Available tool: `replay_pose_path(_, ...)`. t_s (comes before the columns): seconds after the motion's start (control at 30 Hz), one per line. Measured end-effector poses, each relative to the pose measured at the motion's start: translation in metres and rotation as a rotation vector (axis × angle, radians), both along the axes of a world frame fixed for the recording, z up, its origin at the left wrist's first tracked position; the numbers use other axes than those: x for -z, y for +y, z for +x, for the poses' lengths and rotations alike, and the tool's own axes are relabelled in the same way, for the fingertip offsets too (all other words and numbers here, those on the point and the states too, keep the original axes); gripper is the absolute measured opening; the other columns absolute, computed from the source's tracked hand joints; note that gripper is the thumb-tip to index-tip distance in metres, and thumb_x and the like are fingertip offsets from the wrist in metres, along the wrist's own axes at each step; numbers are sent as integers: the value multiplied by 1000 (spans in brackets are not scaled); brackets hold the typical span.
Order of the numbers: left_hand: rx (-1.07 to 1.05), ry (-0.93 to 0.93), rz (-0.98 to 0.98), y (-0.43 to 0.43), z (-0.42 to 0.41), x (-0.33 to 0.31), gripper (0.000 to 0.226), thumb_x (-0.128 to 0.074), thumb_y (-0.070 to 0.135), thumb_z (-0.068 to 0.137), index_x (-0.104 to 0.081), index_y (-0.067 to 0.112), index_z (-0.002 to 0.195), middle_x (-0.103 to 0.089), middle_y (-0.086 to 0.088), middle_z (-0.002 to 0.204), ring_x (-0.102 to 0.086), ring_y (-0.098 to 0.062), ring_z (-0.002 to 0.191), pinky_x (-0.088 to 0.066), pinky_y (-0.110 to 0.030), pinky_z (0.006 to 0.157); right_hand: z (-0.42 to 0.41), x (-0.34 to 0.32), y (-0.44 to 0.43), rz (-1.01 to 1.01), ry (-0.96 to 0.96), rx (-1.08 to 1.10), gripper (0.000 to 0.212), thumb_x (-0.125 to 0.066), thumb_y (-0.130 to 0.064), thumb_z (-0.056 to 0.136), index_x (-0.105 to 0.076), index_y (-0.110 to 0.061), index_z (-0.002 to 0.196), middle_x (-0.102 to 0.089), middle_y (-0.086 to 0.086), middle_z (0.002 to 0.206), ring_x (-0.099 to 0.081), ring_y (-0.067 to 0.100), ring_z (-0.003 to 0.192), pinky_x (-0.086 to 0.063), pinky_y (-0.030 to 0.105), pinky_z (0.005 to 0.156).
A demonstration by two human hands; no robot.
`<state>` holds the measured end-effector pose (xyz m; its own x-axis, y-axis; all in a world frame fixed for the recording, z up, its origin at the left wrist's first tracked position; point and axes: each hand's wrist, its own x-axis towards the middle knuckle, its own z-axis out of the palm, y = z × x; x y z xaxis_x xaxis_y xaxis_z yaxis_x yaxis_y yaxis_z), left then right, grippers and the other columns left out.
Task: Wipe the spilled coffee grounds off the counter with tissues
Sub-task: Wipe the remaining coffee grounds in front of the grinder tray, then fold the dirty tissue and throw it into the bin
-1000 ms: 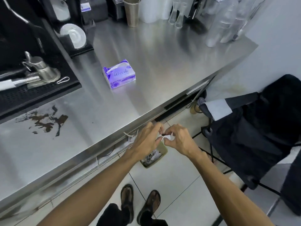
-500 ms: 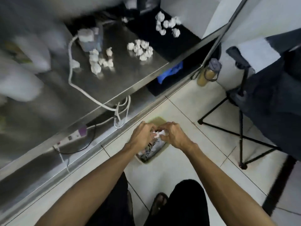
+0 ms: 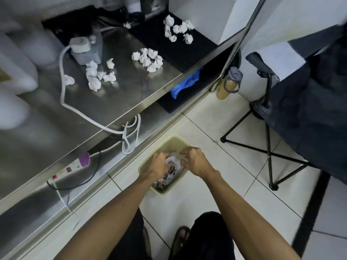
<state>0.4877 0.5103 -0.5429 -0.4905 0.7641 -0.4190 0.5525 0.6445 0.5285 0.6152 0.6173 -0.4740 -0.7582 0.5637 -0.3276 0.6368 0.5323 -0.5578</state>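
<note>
Both hands meet low over a small yellow-green bin [image 3: 170, 140] on the tiled floor [image 3: 216, 128]. The left hand [image 3: 156, 166] and right hand [image 3: 196, 162] have curled fingers pinching one crumpled tissue [image 3: 173, 160] between them, just above the rubbish in the bin; whether it touches that rubbish is unclear. Below the hands, a sandalled foot [image 3: 180, 239] shows. To the left, a steel shelf [image 3: 131, 94] carries many tissue balls [image 3: 148, 60] and a white cable [image 3: 62, 87], with a power strip [image 3: 75, 166] beneath its edge. To the right stand a tan bottle [image 3: 228, 85] and a black folding stand [image 3: 268, 147] draped in dark cloth [image 3: 309, 109].
</note>
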Motion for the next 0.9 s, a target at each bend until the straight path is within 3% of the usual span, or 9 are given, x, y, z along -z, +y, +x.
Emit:
replay_pose_path(0.1,33,40,28,-5,4,-39,33,-70,29,86,-63,31,118,-63,-1,112,-66,-23,86,-59,-36,72,4,-28,-2,7,-4,5,32,-64,-8,79,-68,-5,110,-69,17,105,-65,33,93,-54,42,79)
replay_pose_path(0.23,34,97,87,-14,9,-122,22,-65,26,91,-68,22,112,-54,5,123,-61,-21,102,-54,-35,80,7,-97,-9,-10,-9,14,34,-63,-9,81,-68,-7,115,-68,13,111,-65,29,93,-54,37,79)
replay_pose_path(0.4,18,124,163,-27,20,-263,24,-59,29,92,-65,23,115,-49,9,123,-56,-17,104,-52,-32,77,9,-213,-15,-5,15,-23,30,-64,-23,83,-69,-11,110,-69,6,104,-65,20,86,-47,21,70)
replay_pose_path(0.5,-2,166,227,-31,26,-345,24,-58,28,91,-64,23,114,-51,9,122,-55,-15,109,-49,-31,84,5,-287,-16,45,81,-72,18,-65,-21,81,-70,-13,95,-67,1,92,-61,16,77,-42,16,62)
replay_pose_path(0.6,-76,190,296,-34,25,-416,30,-57,27,94,-58,23,123,-50,8,128,-52,-13,114,-47,-31,91,-5,-354,-16,87,199,-81,18,-67,-22,83,-69,-12,97,-63,-4,92,-58,10,76,-38,7,62)
replay_pose_path(0.7,-175,166,421,-38,12,-469,28,-57,24,94,-59,23,122,-55,7,120,-55,-11,107,-46,-23,87,-23,-404,-13,127,344,-112,10,-67,-22,82,-67,-18,92,-59,-11,85,-55,3,71,-46,16,64)
replay_pose_path(0.8,-269,139,541,-43,-14,-506,23,-60,22,89,-64,23,112,-61,8,110,-59,-11,91,-51,-31,83,-52,-443,-10,153,436,-161,7,-66,-27,82,-64,-22,87,-59,-14,80,-56,0,69,-47,18,61)
replay_pose_path(0.9,-396,180,629,-52,-53,-531,21,-65,23,85,-64,26,105,-61,13,105,-58,-9,80,-51,-29,77,-93,-471,-10,173,506,-186,11,-70,-20,80,-64,-17,88,-60,-10,80,-55,-1,65,-46,17,60)
